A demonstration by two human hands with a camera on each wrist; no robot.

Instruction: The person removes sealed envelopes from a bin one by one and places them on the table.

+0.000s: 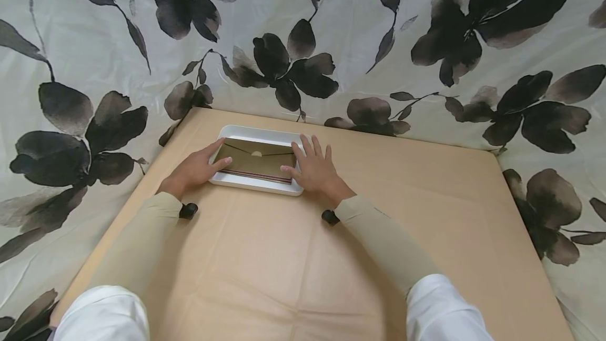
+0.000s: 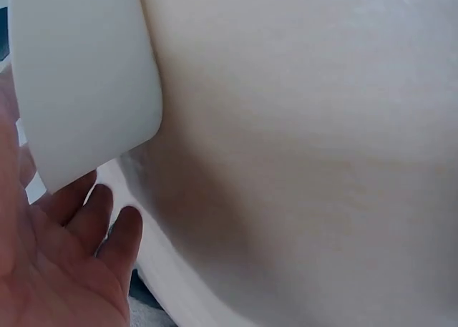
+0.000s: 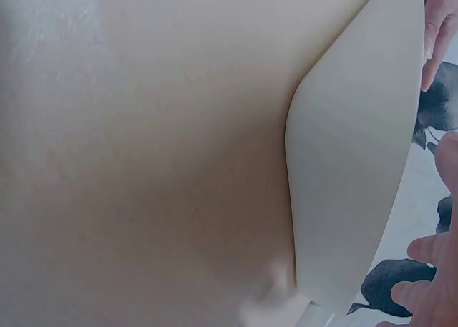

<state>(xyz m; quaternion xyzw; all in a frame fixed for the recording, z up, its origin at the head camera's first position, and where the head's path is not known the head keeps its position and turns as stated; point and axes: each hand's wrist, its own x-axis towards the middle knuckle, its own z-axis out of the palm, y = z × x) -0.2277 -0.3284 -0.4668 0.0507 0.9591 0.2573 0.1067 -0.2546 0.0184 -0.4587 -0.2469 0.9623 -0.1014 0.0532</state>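
Stack of flat, brown, paper-like envelopes (image 1: 258, 164) lies flap side up inside a shallow, white, rectangular tray with rounded corners (image 1: 255, 187). Topmost flap carries a small, pale, round seal (image 1: 256, 154); further layered edges show along the near side. Tray rests on a table covered in smooth tan sheeting (image 1: 265, 257), near its far edge.

Left hand (image 1: 195, 171): positioned at the left end of the tray, fingers extended along the rim, thumb reaching over the stack. Right hand (image 1: 318, 171): positioned at the right end, fingers spread wide, thumb over the stack's right edge. Neither hand is closed around anything; whether the thumbs press on the top envelope cannot be determined.

Step in hand, as judged: seating or squaring the stack within the tray, with one hand at each end. Placement appears nearly complete.

Next move, if the stack is to stay, calls for lifting both thumbs evenly, then withdrawing the hands outward without dragging the top envelope or tipping the tray.
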